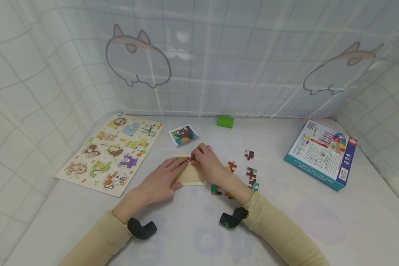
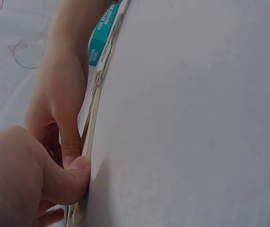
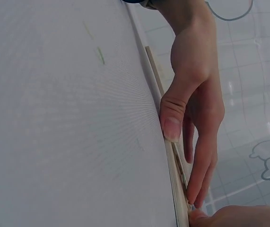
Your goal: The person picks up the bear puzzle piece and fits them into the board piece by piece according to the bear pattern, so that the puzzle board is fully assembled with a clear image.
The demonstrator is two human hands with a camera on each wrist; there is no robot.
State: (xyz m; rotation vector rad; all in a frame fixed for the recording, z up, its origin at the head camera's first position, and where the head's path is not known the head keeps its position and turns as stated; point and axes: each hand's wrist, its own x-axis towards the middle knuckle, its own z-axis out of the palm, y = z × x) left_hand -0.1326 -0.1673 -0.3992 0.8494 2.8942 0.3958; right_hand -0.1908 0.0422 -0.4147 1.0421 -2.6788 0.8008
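Both hands meet over a small pale wooden puzzle tray (image 1: 193, 178) on the table. My left hand (image 1: 161, 181) reaches across its left side with fingers stretched toward the far edge. Its thumb rests at the tray's near edge in the right wrist view. My right hand (image 1: 207, 165) bends its fingers over the far part of the tray, pinching a small brown jigsaw piece (image 1: 190, 159), partly hidden by the fingertips. Several loose jigsaw pieces (image 1: 251, 173) lie right of the tray, some partly covered by the right forearm.
A picture card (image 1: 183, 134) with a bear lies beyond the tray, near a green block (image 1: 225, 122). An animal puzzle board (image 1: 114, 151) lies at the left. At the right is a teal and purple box (image 1: 320, 153). A curtain hangs behind the table.
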